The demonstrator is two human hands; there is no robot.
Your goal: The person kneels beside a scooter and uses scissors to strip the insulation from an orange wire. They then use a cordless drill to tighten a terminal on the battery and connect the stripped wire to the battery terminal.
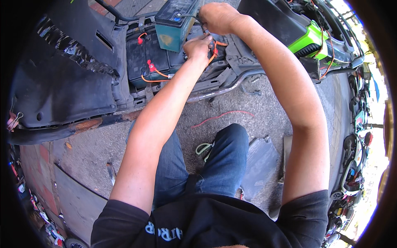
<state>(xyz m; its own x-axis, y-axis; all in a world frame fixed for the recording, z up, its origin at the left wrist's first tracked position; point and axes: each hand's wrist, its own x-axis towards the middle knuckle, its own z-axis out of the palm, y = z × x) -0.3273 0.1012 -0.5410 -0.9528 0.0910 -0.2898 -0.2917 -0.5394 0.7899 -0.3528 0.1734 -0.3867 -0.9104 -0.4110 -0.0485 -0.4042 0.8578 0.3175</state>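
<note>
A teal battery with a black top (168,36) rests raised on top of the black batteries (142,53) in the frame of a stripped scooter. From its terminal a black cable (189,15) runs to my right hand (220,18), whose fingers are closed round it. My left hand (198,48) is just below, beside the battery's right side, fingers pinched together near the cable's lower part; what they hold is hidden. An orange wire (213,56) with a red sleeve lies right of the left hand. Red terminal caps (151,66) sit on the batteries at left.
A black floor panel (70,82) fills the left side. A rusty frame tube (223,89) crosses in front of me. On the ground lie a red wire (223,115), green-handled scissors (202,149) and a grey plate (261,165). Black and green bodywork (304,39) stands at the right.
</note>
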